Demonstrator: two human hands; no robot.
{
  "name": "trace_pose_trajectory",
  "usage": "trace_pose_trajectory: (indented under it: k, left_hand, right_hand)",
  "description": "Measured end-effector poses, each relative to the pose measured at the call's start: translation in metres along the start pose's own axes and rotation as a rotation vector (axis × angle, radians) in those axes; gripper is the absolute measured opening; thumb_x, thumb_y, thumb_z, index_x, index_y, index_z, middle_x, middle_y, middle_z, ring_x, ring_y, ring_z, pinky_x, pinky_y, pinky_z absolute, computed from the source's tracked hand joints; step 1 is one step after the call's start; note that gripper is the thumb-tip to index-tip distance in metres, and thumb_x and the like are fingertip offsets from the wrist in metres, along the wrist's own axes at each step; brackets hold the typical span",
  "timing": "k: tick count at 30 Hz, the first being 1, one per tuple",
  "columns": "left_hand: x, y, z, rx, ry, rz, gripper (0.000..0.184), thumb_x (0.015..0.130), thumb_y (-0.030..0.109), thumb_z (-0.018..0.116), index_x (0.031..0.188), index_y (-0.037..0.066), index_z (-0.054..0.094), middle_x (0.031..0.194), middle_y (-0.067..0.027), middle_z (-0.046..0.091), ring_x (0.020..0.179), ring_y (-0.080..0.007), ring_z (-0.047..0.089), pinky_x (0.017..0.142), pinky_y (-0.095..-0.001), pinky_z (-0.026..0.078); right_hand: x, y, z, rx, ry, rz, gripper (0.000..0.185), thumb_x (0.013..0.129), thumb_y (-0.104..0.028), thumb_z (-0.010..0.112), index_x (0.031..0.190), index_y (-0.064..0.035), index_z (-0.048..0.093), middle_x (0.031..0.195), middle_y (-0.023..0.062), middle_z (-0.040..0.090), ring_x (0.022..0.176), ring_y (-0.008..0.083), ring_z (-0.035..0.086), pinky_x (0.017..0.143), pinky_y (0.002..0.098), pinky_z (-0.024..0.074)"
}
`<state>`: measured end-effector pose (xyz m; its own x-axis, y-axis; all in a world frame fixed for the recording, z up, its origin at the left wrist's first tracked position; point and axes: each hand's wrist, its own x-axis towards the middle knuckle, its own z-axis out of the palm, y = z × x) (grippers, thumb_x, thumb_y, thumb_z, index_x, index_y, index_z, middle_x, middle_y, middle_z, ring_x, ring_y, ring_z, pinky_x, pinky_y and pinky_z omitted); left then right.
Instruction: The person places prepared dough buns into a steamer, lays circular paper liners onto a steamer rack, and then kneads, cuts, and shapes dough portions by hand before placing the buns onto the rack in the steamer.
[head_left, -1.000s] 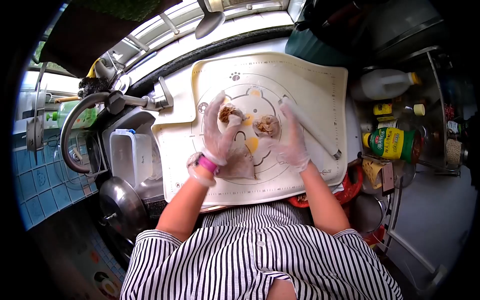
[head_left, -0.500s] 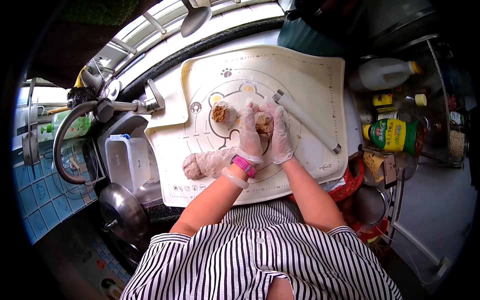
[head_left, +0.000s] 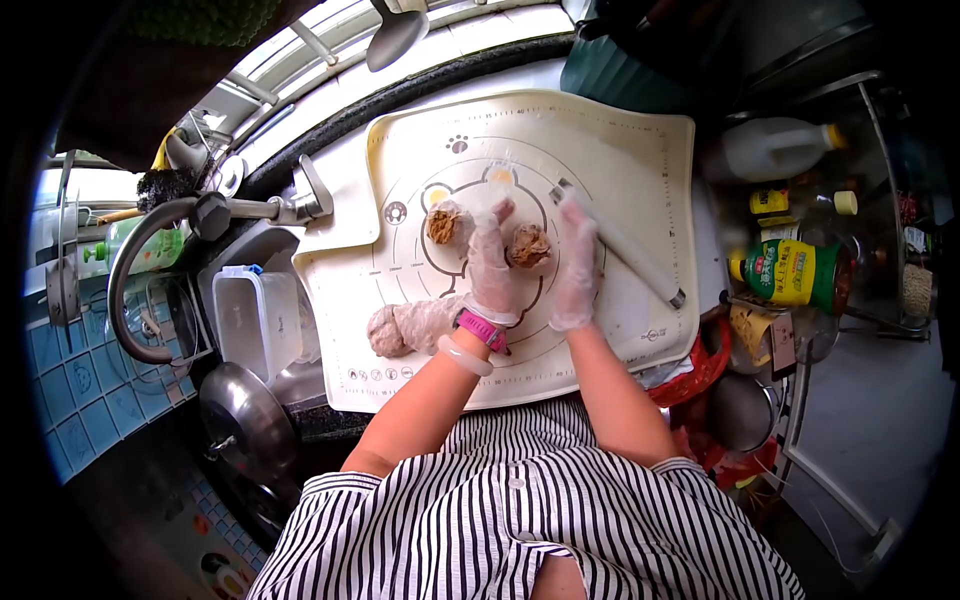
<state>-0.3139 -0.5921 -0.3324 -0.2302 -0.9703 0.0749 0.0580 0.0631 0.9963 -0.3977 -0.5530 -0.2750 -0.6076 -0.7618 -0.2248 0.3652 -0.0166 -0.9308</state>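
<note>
My left hand and my right hand wear clear plastic gloves and stand on edge, fingers stretched out, on the cream mat. Between them sits a dough piece with a rough brown face. It lies close against the left hand and apart from the right. Left of my left hand is a second lump, brown and crumbly on one side with pale dough behind. A thick pinkish dough log lies by my left wrist, partly hidden by it. A pale rolling pin slants just right of my right hand.
At the left, a faucet curves over the sink beside a clear plastic container and a metal pot lid. A rack at the right holds a green-and-yellow labelled bottle and a white jug. A ladle hangs at the top.
My hands have parted from around the dough piece, the right one moving right toward the rolling pin. The piece now rests on the mat with its brown face fully in sight.
</note>
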Motion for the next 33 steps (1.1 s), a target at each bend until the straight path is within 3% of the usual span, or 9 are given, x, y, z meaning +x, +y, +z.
trace_pose_trajectory:
  k: [1, 5, 12, 18, 22, 24, 27, 31, 33]
  left_hand:
    - [0.005, 0.010, -0.001, -0.055, 0.029, 0.002, 0.047, 0.109, 0.026, 0.046, 0.148, -0.001, 0.045, 0.139, -0.0166, 0.058, 0.134, -0.0255, 0.051, 0.110, -0.0372, 0.043]
    - [0.026, 0.020, 0.003, -0.647, -0.092, -0.576, 0.067, 0.106, 0.059, 0.041, 0.147, 0.006, 0.049, 0.137, -0.0086, 0.059, 0.126, -0.0207, 0.055, 0.112, -0.0379, 0.041]
    - [0.000, -0.010, 0.006, -0.614, 0.097, -0.483, 0.061, 0.106, 0.057, 0.046, 0.139, 0.007, 0.053, 0.130, -0.0065, 0.060, 0.120, -0.0196, 0.057, 0.106, -0.0370, 0.046]
    - [0.006, 0.017, 0.015, -0.532, 0.096, -0.364, 0.064, 0.108, 0.053, 0.042, 0.148, 0.004, 0.047, 0.138, -0.0101, 0.055, 0.128, -0.0213, 0.053, 0.112, -0.0359, 0.041]
    - [-0.005, -0.007, 0.018, -0.461, 0.031, -0.353, 0.059, 0.108, 0.052, 0.043, 0.143, 0.005, 0.051, 0.136, -0.0086, 0.057, 0.127, -0.0201, 0.054, 0.111, -0.0376, 0.042]
    - [-0.001, -0.010, 0.017, -0.811, 0.085, -0.536, 0.057, 0.107, 0.052, 0.044, 0.141, 0.006, 0.052, 0.135, -0.0079, 0.058, 0.127, -0.0183, 0.053, 0.112, -0.0377, 0.041]
    - [0.004, 0.007, 0.007, -0.637, 0.106, -0.442, 0.060, 0.108, 0.053, 0.041, 0.147, 0.008, 0.045, 0.142, -0.0080, 0.054, 0.130, -0.0185, 0.051, 0.114, -0.0371, 0.038]
    - [0.007, 0.004, 0.005, -0.335, -0.051, -0.259, 0.059, 0.110, 0.048, 0.041, 0.153, 0.007, 0.038, 0.147, -0.0072, 0.049, 0.131, -0.0176, 0.050, 0.114, -0.0353, 0.038]
    - [0.008, 0.001, 0.014, -0.480, -0.116, -0.363, 0.058, 0.112, 0.044, 0.037, 0.154, 0.004, 0.036, 0.148, -0.0084, 0.048, 0.132, -0.0190, 0.051, 0.113, -0.0330, 0.040]
  right_hand:
    - [-0.006, 0.003, -0.001, -0.022, 0.041, -0.048, 0.072, 0.110, -0.054, 0.030, 0.154, 0.0019, 0.039, 0.154, 0.0130, 0.046, 0.144, 0.0233, 0.041, 0.123, 0.0389, 0.0262]
    - [-0.014, 0.039, -0.002, 0.138, 0.111, 0.065, 0.072, 0.110, -0.054, 0.029, 0.153, 0.0018, 0.038, 0.154, 0.0129, 0.045, 0.144, 0.0235, 0.041, 0.123, 0.0382, 0.0255]
    - [0.044, 0.048, -0.005, 0.090, -0.084, -0.023, 0.075, 0.108, -0.059, 0.031, 0.151, 0.0010, 0.042, 0.151, 0.0164, 0.049, 0.142, 0.0265, 0.044, 0.121, 0.0382, 0.0302]
    - [-0.001, 0.053, -0.008, 0.342, 0.087, 0.121, 0.074, 0.108, -0.059, 0.033, 0.150, 0.0011, 0.044, 0.150, 0.0139, 0.050, 0.141, 0.0238, 0.044, 0.121, 0.0379, 0.0298]
    - [0.037, 0.051, -0.006, 0.113, -0.056, 0.059, 0.071, 0.109, -0.057, 0.034, 0.144, 0.0021, 0.048, 0.143, 0.0149, 0.055, 0.133, 0.0248, 0.052, 0.117, 0.0379, 0.0361]
    - [0.044, 0.039, -0.007, 0.136, -0.058, 0.111, 0.068, 0.109, -0.056, 0.035, 0.142, 0.0026, 0.050, 0.140, 0.0152, 0.057, 0.130, 0.0253, 0.055, 0.115, 0.0381, 0.0388]
    - [0.034, 0.027, -0.028, -0.297, -0.081, -0.303, 0.054, 0.110, -0.041, 0.040, 0.141, 0.0022, 0.052, 0.138, 0.0196, 0.058, 0.128, 0.0291, 0.057, 0.110, 0.0400, 0.0433]
    - [0.009, 0.040, -0.023, -0.502, -0.046, -0.393, 0.055, 0.110, -0.042, 0.039, 0.139, 0.0022, 0.054, 0.134, 0.0199, 0.060, 0.124, 0.0297, 0.059, 0.109, 0.0414, 0.0436]
    - [0.020, 0.037, -0.003, -0.317, -0.008, -0.204, 0.058, 0.110, -0.045, 0.038, 0.138, 0.0027, 0.054, 0.133, 0.0193, 0.061, 0.123, 0.0288, 0.060, 0.108, 0.0410, 0.0440]
